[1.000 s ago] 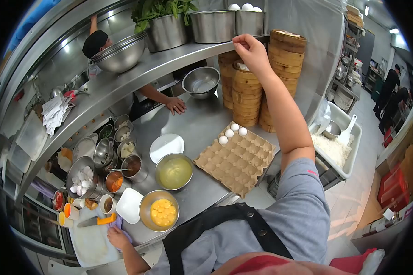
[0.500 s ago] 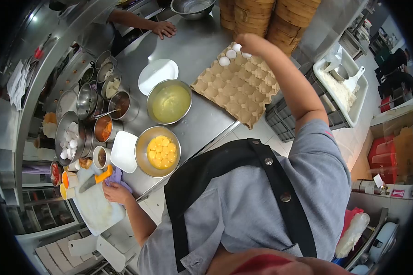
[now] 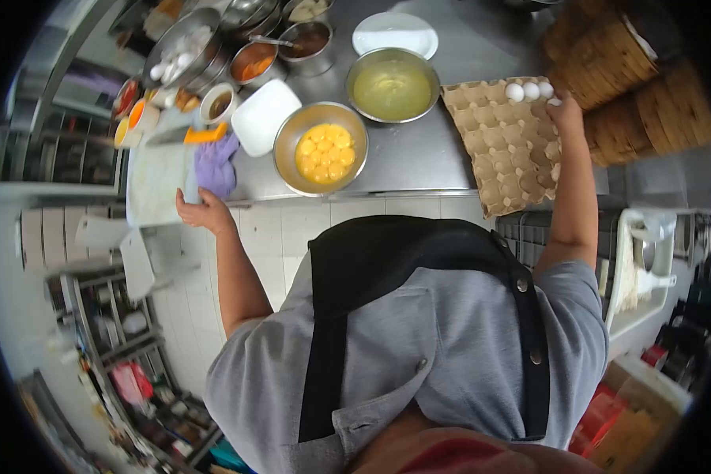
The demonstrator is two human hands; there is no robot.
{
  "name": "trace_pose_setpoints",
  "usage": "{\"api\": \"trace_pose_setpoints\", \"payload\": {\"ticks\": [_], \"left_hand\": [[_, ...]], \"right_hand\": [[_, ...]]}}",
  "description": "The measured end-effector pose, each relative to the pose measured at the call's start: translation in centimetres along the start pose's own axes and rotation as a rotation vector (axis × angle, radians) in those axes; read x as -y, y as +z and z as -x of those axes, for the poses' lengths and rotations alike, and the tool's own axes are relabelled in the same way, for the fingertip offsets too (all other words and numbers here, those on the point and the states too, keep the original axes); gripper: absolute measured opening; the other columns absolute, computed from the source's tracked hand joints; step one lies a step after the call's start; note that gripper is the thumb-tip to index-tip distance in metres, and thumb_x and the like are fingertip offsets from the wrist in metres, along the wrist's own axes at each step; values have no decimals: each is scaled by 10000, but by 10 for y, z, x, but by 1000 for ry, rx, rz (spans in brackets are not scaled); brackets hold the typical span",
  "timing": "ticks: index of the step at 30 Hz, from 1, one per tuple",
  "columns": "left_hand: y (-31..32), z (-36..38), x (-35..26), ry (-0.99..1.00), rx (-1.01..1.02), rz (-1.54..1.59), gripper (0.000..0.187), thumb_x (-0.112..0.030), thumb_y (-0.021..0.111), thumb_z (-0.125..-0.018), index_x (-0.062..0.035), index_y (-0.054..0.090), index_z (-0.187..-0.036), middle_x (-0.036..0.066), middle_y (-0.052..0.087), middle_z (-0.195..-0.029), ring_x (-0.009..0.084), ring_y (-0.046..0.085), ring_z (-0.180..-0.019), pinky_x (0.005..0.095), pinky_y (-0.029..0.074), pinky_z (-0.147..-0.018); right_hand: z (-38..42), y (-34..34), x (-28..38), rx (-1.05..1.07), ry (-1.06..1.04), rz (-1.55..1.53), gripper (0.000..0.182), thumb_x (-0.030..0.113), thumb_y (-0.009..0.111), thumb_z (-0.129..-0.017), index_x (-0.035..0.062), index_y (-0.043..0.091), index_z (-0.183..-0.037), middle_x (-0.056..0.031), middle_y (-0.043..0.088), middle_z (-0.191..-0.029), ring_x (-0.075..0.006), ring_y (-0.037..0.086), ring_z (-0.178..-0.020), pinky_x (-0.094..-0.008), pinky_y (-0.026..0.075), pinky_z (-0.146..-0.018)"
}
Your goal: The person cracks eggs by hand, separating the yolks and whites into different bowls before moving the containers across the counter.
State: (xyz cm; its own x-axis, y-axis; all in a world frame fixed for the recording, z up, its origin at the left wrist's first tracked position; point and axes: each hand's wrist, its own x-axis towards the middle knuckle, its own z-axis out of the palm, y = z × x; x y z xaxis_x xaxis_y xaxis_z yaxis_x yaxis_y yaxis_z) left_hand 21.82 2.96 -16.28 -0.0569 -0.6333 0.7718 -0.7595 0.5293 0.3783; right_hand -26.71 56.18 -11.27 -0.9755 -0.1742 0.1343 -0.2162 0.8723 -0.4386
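Observation:
My right hand (image 3: 567,116) is at the far right corner of a cardboard egg tray (image 3: 502,146), its fingers closed around a white egg (image 3: 555,101) that shows only in part. Beside it in the same row sit other white eggs (image 3: 531,91); most of the tray's cups hold nothing. My left hand (image 3: 204,212) is off the counter's front edge, fingers apart and holding nothing. Just above it lie a purple cloth (image 3: 216,164) and a white cutting board (image 3: 154,186). Between my hands stand a metal bowl of egg yolks (image 3: 325,154) and a metal bowl of egg whites (image 3: 393,85).
A knife with an orange handle (image 3: 205,133) lies on the board. A white square dish (image 3: 266,117), a white plate (image 3: 395,35) and a bowl of eggshells (image 3: 183,55) stand around the bowls. Bamboo steamers (image 3: 648,118) are stacked at the right, above a white bin (image 3: 644,272).
The view has turned, so the counter sits higher and further right. My left hand has come away from the purple cloth. My right hand stays by the eggs. Another person's hand has left the view.

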Motion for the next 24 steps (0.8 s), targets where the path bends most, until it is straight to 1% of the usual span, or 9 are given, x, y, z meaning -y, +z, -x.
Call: {"api": "trace_pose_setpoints", "payload": {"ticks": [1,3,6,11,13,14,16,18,24], "left_hand": [[-16,9,0,-52,29,-6,498,-192,592,-765,-11,422,-1196,153,466,-1166,337,409,-1075,446,308,-911],[-34,24,5,-95,33,-49,486,-175,583,-779,-1,412,-1200,155,457,-1168,333,401,-1082,437,309,-916],[-70,51,-18,-189,-58,163,462,-110,564,-791,19,402,-1204,166,454,-1157,322,400,-1069,426,312,-926],[-117,103,-85,-138,27,144,440,-45,547,-784,25,405,-1194,174,459,-1150,321,400,-1074,418,325,-920],[-127,127,-116,-63,110,117,431,-23,542,-778,26,412,-1186,174,462,-1148,321,404,-1075,417,328,-918],[-130,139,-135,130,199,182,415,-6,539,-767,16,430,-1167,167,474,-1133,319,420,-1064,419,330,-916],[-131,158,-174,434,366,330,388,27,537,-737,-15,470,-1117,149,500,-1095,313,454,-1036,420,334,-907],[-125,167,-212,600,500,486,354,51,545,-699,-68,512,-1030,117,534,-1030,302,492,-991,410,350,-882],[-78,168,-290,760,627,763,235,37,543,-681,-73,576,-886,102,551,-975,301,509,-958,412,384,-840]], "right_hand": [[4,-8,5,78,103,-179,433,138,624,-702,1,533,-1102,-210,622,-954,-264,621,-873,-354,480,-734],[-3,-1,-13,-99,-95,-170,398,123,629,-695,3,549,-1066,-164,628,-879,-193,614,-797,-302,487,-651],[-16,1,-29,26,125,-766,236,170,601,-735,67,582,-947,-15,569,-842,-136,545,-736,-325,464,-605],[-31,-15,-32,259,209,-838,181,294,568,-765,124,576,-823,27,548,-757,-106,519,-716,-312,441,-588],[-62,22,-64,106,-146,-517,210,268,605,-750,68,584,-810,-47,584,-711,-150,550,-668,-312,447,-621],[-42,2,-43,66,-208,-414,183,208,604,-738,62,584,-847,-102,604,-748,-212,580,-717,-340,450,-663],[-29,-12,-25,53,-350,-27,331,157,584,-740,125,547,-1068,-158,564,-1054,-322,560,-943,-407,453,-794],[-14,-29,-3,198,-237,211,395,140,573,-754,222,540,-1139,-134,527,-1117,-333,541,-1013,-412,450,-849],[-33,-7,-1,223,-345,455,331,148,504,-810,251,566,-1118,-115,565,-1068,-325,561,-996,-408,475,-787]]}}
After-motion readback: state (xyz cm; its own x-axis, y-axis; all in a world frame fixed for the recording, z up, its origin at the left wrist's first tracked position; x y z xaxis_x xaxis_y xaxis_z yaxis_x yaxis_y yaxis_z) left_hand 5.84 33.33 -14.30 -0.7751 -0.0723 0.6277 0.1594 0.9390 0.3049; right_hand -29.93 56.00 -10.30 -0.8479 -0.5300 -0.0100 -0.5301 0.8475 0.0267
